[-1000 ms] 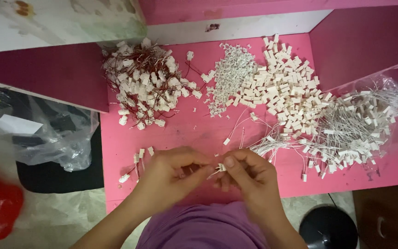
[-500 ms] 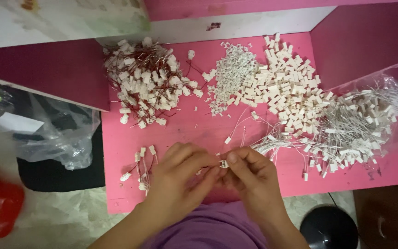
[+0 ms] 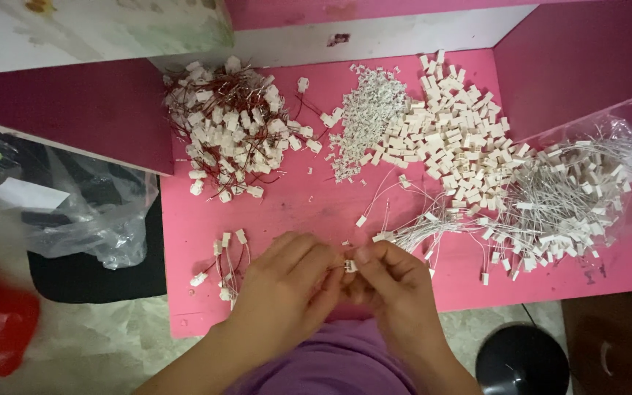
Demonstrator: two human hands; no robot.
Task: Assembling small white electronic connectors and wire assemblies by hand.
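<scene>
I am watching both hands meeting over the near edge of the pink table (image 3: 316, 212), low in the middle of the view. The small white connector (image 3: 350, 266) is sitting right between them, pinched at the fingertips: the left hand (image 3: 287, 292) is lying at about 8 o'clock from it and the right hand (image 3: 396, 292) at about 4 o'clock. Both hands are curling closed around it, thumbs and forefingers pressing in from either side, so I am seeing only a sliver of the piece. It is showing as a tiny pale block, hardly bigger than a fingertip, with something thin and light sticking out toward the left hand; I cannot tell whether that is a wire or a pin.

At 9 o'clock from the left hand, a few red-wired connectors (image 3: 224, 267) are lying loose on the table. At 11 o'clock, far back, a heap of red-wired connectors (image 3: 228, 132) is piling up. At 12 o'clock a pile of small white parts (image 3: 367, 117) is sitting, with a spread of white housings (image 3: 455, 139) beside it. At 2 o'clock, white-wired leads (image 3: 557, 205) are fanning out over a clear plastic bag (image 3: 623, 146).
</scene>
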